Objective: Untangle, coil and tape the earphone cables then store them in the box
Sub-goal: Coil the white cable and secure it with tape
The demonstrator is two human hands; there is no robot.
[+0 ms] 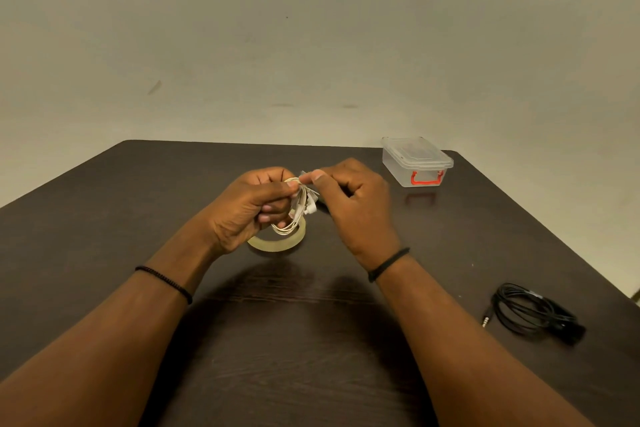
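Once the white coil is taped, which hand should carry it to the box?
Probably the right hand. The clear box sits at the table's far right, on that side, while the left hand grips the white earphone coil over the tape roll, farther away. Its lid looks closed.

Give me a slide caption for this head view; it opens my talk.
Both hands tape a coiled white earphone cable above the tape roll.

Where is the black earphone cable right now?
The black earphone cable lies coiled on the table at near right, beyond the right forearm, well nearer than the box.
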